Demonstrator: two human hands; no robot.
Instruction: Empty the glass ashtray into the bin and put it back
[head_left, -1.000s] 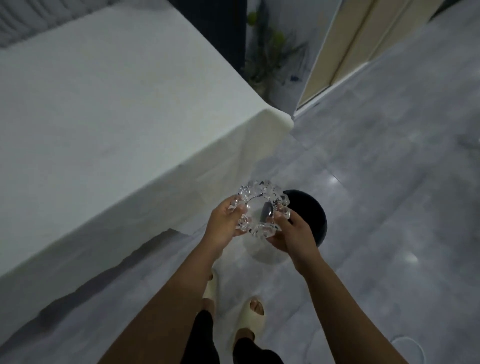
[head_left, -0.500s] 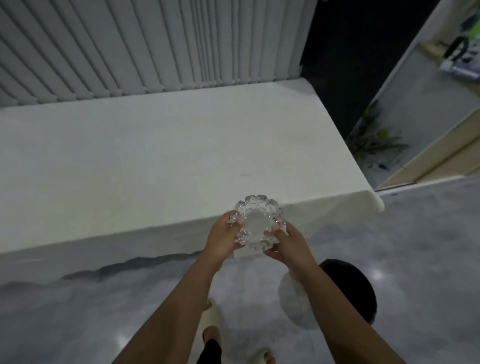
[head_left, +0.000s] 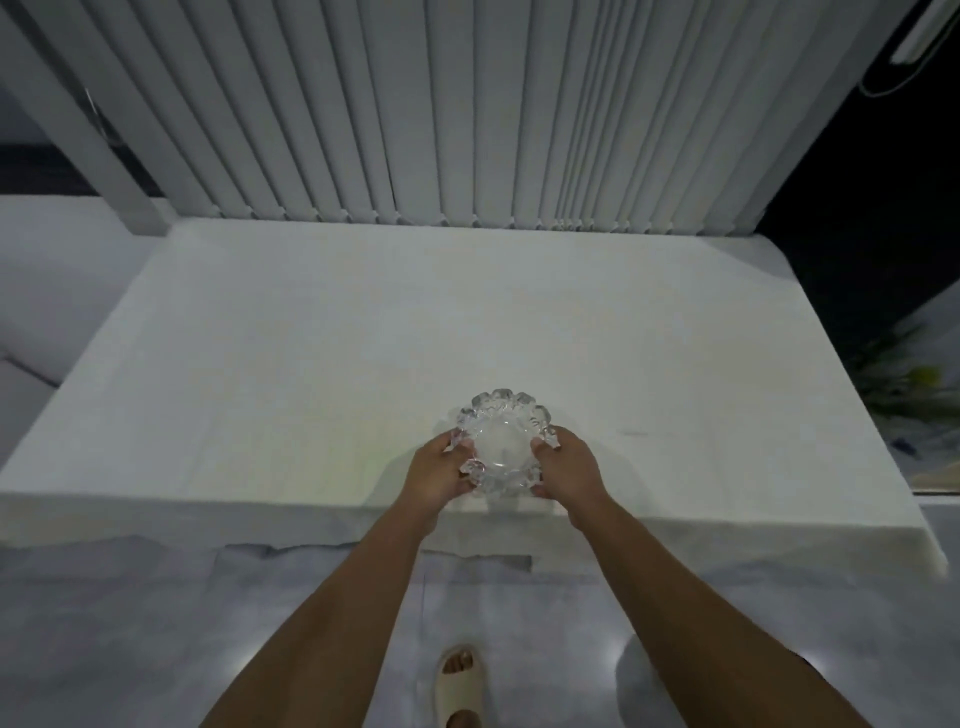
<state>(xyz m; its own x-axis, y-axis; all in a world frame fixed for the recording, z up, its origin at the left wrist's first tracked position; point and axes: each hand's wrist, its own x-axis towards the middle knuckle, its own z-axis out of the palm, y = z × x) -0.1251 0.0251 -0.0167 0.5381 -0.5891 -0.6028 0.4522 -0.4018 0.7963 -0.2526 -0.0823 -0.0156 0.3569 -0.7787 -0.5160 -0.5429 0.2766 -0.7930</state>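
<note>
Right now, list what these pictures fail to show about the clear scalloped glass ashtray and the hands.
- Clear scalloped glass ashtray, head view: whether its base touches the white-covered table is unclear; both hands cover its lower sides.
- Left hand and right hand: fingertips hidden under the glass.
- Ashtray contents: too blurred to confirm it is clean.
- Bin: mostly hidden behind the right forearm at the bottom right.

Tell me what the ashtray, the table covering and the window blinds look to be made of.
Ashtray: clear cut glass, glossy; the cloth shows through it and its scalloped rim glints. Table covering: seemingly white woven cloth, matte; it drapes softly over the front edge. Blinds: vertical slats, pale grey and matte, probably fabric or vinyl; the view cannot settle which.
</note>
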